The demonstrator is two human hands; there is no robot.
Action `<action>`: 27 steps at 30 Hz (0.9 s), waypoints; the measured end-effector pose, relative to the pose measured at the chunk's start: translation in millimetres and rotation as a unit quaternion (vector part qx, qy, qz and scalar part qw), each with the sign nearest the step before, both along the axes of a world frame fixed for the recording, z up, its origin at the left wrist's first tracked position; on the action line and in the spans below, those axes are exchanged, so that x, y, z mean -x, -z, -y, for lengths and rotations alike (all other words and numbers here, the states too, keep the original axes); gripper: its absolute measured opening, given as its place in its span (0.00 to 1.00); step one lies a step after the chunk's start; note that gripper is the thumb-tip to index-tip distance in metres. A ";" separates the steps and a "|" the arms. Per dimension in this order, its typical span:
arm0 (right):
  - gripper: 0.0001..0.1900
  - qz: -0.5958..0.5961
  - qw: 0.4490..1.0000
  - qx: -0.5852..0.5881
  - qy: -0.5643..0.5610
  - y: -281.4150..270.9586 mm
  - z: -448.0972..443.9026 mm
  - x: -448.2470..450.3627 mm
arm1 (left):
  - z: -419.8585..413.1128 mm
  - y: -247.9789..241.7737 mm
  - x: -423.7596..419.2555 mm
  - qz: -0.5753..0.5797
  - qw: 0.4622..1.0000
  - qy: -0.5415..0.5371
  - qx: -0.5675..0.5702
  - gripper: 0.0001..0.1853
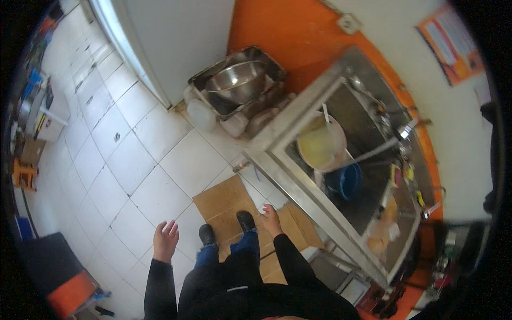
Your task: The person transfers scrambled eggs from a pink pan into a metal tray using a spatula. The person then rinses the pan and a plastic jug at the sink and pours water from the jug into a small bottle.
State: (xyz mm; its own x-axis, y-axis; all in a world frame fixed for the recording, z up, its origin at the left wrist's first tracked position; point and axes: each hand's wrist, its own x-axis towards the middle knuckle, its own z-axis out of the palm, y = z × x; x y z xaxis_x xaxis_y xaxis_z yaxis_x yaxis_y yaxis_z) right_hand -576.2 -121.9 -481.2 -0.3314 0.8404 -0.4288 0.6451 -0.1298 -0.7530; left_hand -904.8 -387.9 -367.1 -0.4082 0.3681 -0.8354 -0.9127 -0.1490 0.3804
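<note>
My left hand (165,241) hangs over the white tile floor with its fingers apart and nothing in it. My right hand (271,221) is also free, fingers loosely spread, above a flattened cardboard sheet (224,197) and close to the front edge of a stainless steel sink (304,199). Inside the sink basin stands a pale bucket (341,134) with yellowish liquid and a white handle sticking out. A blue container (351,181) lies beside it. The faucet (406,130) reaches over the basin from the wall side. Neither hand touches anything.
A metal bowl (237,82) rests in a deep metal pan (256,54), with plastic jugs (201,115) beneath. A white door (182,44) stands left of them. Sponges (395,176) lie along the sink's back ledge. An orange stool (25,175) and boxes (32,151) line the far left.
</note>
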 end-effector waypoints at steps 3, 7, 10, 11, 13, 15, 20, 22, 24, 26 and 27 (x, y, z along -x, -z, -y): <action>0.27 0.123 0.991 -0.039 0.034 129.5 -76.2 1.1 | 58.0 56.5 -11.8 -0.049 0.997 0.020 0.060 0.27; 0.25 0.085 0.993 0.044 0.069 243.9 -193.8 6.3 | 171.2 115.6 -53.2 0.007 0.980 -0.001 0.201 0.22; 0.25 0.042 0.994 0.077 0.062 285.1 -216.6 17.2 | 241.9 142.1 -89.4 0.066 0.954 -0.064 0.285 0.25; 0.24 0.049 0.995 0.058 0.062 290.3 -209.4 16.8 | 258.6 145.6 -101.9 0.076 0.941 -0.066 0.323 0.26; 0.22 0.130 0.988 -0.041 0.069 290.4 -180.3 14.7 | 282.2 146.2 -120.0 0.101 0.914 -0.063 0.387 0.30; 0.21 0.194 0.974 -0.052 0.107 272.1 -155.1 4.4 | 292.3 139.8 -127.2 0.074 0.930 -0.026 0.359 0.30; 0.18 0.085 0.981 -0.035 0.171 158.9 -83.2 -65.4 | 276.5 96.3 -106.7 0.007 0.950 0.044 0.310 0.26; 0.17 0.047 0.984 -0.021 0.171 104.4 -38.0 -93.9 | 254.5 77.2 -79.9 -0.061 0.943 0.121 0.303 0.26; 0.16 0.047 0.988 -0.036 0.143 50.8 9.3 -119.6 | 225.3 59.2 -54.4 -0.137 0.915 0.201 0.322 0.25; 0.16 0.111 0.985 -0.021 0.128 -5.3 55.5 -145.4 | 189.8 42.0 -31.5 -0.180 0.900 0.245 0.313 0.25; 0.16 0.142 0.981 -0.007 0.133 -33.6 76.9 -157.6 | 168.8 32.5 -21.5 -0.210 0.891 0.267 0.301 0.25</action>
